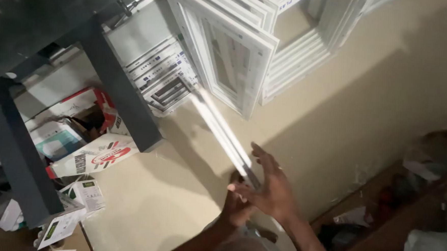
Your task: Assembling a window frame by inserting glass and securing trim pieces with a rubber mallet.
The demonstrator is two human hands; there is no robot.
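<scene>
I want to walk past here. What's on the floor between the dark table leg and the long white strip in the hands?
Head view: only bare beige floor lies between the table leg and the white strip.

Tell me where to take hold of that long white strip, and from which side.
Grip the long white strip at its near end, where the left hand and right hand already meet it. Probably come from below and the right: its far end runs up toward the stacked white window frames, with the dark table leg to the left. Motion blur hides the exact finger hold.
</scene>
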